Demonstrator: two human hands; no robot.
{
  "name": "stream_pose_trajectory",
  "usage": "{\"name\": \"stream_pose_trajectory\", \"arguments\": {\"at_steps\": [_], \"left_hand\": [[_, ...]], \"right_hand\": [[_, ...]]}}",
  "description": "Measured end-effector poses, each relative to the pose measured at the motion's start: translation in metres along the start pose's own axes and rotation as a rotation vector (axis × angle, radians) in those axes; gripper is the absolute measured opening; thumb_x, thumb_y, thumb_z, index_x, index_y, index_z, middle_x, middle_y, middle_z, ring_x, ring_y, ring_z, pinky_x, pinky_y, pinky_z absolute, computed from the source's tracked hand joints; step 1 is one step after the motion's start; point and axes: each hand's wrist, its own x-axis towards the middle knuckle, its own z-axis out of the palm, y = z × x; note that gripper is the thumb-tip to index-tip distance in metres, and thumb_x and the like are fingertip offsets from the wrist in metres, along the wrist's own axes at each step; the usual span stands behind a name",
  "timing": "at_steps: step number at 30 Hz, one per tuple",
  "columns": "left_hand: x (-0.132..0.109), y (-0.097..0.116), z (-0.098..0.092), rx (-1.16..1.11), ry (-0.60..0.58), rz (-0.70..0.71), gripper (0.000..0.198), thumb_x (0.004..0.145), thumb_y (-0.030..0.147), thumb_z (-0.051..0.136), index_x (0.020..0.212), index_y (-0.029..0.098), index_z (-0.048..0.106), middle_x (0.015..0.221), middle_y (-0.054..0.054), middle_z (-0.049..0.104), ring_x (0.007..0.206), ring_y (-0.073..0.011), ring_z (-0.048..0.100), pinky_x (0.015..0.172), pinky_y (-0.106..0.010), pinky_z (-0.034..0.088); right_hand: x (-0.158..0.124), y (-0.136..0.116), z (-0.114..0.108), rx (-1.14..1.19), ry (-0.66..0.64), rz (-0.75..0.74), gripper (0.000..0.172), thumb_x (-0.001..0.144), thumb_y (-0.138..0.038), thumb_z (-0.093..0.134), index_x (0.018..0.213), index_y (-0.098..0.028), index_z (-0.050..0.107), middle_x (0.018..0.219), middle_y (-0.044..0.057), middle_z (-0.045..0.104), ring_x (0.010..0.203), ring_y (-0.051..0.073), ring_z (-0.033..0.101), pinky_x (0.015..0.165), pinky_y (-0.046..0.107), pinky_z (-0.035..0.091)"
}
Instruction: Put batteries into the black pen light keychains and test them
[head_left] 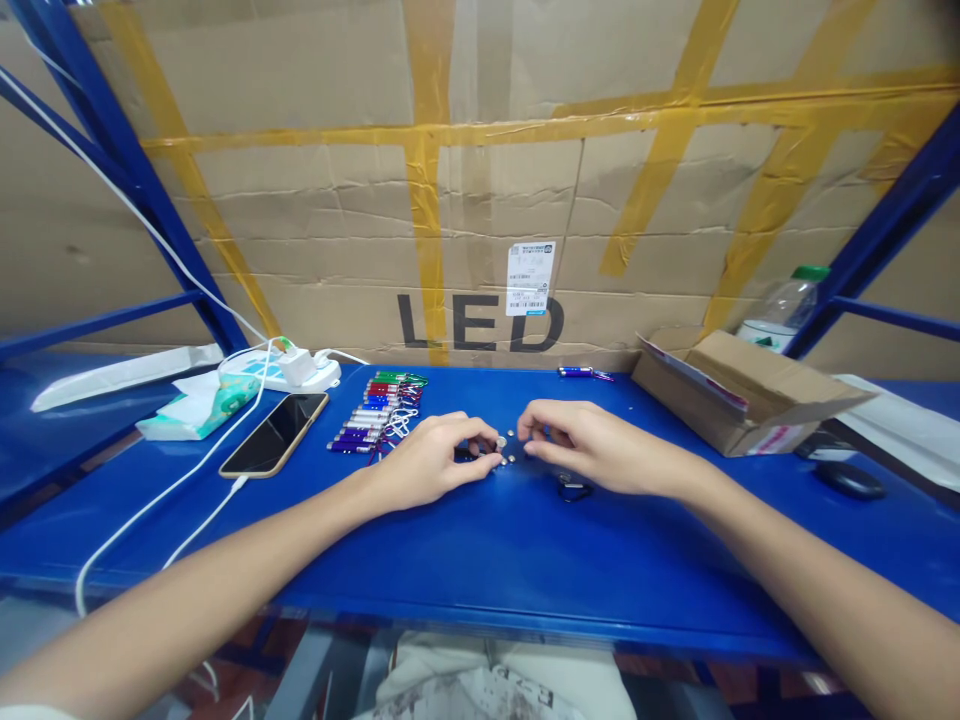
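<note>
My left hand is closed, its thumb and fingers around a small dark tube that they mostly hide. A silver round piece shows at its fingertips. Several tiny silver button cells lie on the blue table between my hands. Just right of them is my right hand, fingers curled and thumb close to the index finger; whatever they pinch, if anything, is too small to make out. A black clip with a small metal part rests on the table below my right hand.
Left of my hands lies a row of small coloured keychain flashlights. Farther left are a phone, a tissue pack and a power strip. A blue flashlight, an open carton and a black mouse are opposite.
</note>
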Motion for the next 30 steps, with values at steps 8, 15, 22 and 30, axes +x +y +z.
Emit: {"name": "stream_pose_trajectory", "arguments": {"at_steps": [8,15,22,30], "left_hand": [[0.001,0.003,-0.002,0.028,0.03,0.001,0.016,0.102,0.035,0.067,0.11,0.022,0.073,0.097,-0.004,0.075,0.089,-0.0191,0.069,0.084,-0.032,0.054],[0.001,0.001,-0.002,0.029,0.018,0.014,0.015,0.102,0.034,0.068,0.11,0.022,0.072,0.096,-0.003,0.074,0.09,-0.019,0.067,0.084,-0.033,0.053],[0.001,0.003,-0.002,0.01,0.008,-0.007,0.014,0.101,0.033,0.069,0.109,0.022,0.071,0.098,-0.002,0.074,0.091,-0.018,0.068,0.084,-0.031,0.053],[0.001,0.002,-0.001,-0.045,-0.016,-0.034,0.015,0.101,0.033,0.068,0.111,0.021,0.069,0.101,-0.002,0.075,0.091,-0.0175,0.07,0.085,-0.029,0.054]], "right_hand": [[-0.008,0.009,-0.017,-0.055,-0.313,0.183,0.007,0.094,-0.021,0.067,0.088,-0.023,0.065,0.075,0.0,0.074,0.063,0.017,0.062,0.057,0.027,0.037],[-0.008,0.01,-0.013,-0.047,-0.353,0.118,0.013,0.096,-0.013,0.059,0.09,-0.023,0.062,0.084,0.001,0.073,0.071,0.017,0.062,0.064,0.027,0.042],[-0.008,0.01,-0.011,-0.033,-0.349,0.083,0.012,0.103,-0.017,0.053,0.092,-0.022,0.058,0.09,0.003,0.069,0.076,0.018,0.06,0.069,0.028,0.044],[-0.003,0.003,0.0,0.05,-0.064,0.053,0.014,0.112,-0.029,0.044,0.102,-0.023,0.053,0.099,0.004,0.063,0.083,0.018,0.054,0.076,0.03,0.044]]}}
